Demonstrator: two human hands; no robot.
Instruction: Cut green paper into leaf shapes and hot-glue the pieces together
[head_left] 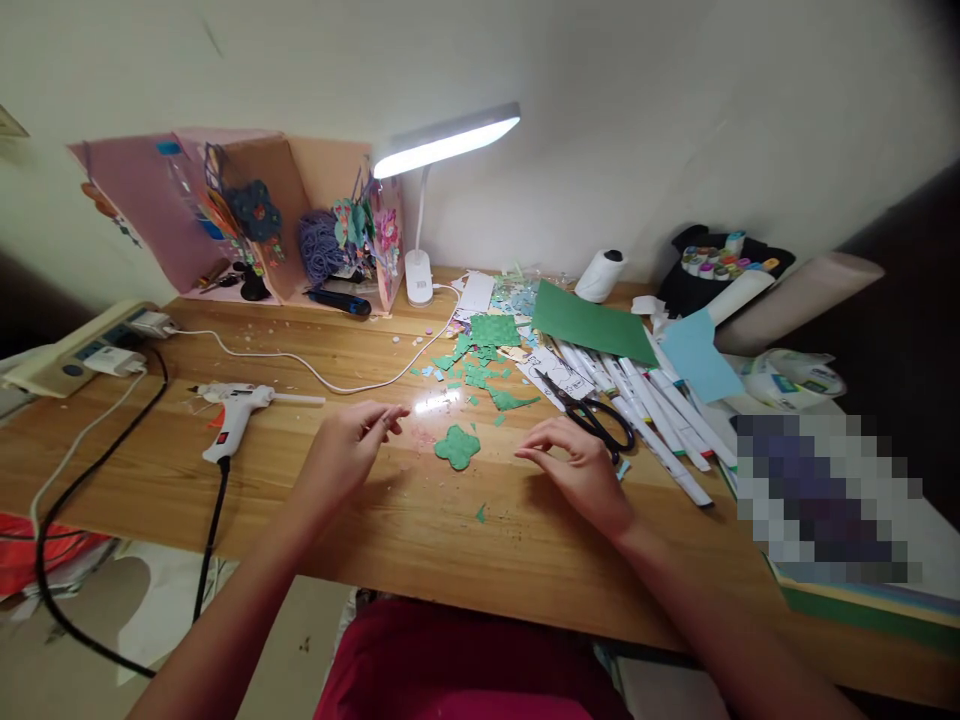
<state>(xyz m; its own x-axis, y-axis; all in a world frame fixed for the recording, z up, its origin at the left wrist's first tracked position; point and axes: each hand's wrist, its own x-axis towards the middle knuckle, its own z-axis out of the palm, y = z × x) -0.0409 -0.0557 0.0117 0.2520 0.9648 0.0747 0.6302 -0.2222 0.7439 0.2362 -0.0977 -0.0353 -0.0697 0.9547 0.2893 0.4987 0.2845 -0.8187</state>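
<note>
Well inside the desk (pixel 480 560) edge, green flower (pixel 457 448), gaps beside, left grip (pixel 356 438) unclear, right grip (pixel 576 462) pinched

lamp (pixel 448 145) at 12 o'clock: bright white. tabletop (pixel 487 560): glare near centre, toward 8 o'clock. patch (pixel 825 500) at 4 o'clock: pixelated.

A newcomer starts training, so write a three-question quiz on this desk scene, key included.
1. Multiple choice: what lies on the desktop between the left hand and the right hand?
A) purple yarn bundle
B) green four-lobed flower-shaped piece
C) white thread cone

2. True or false: the white desk lamp with a long flat head is lit.

3. Short answer: which hand is nearer the white plastic glue gun?

Key: 1. B; 2. True; 3. Left.
</note>
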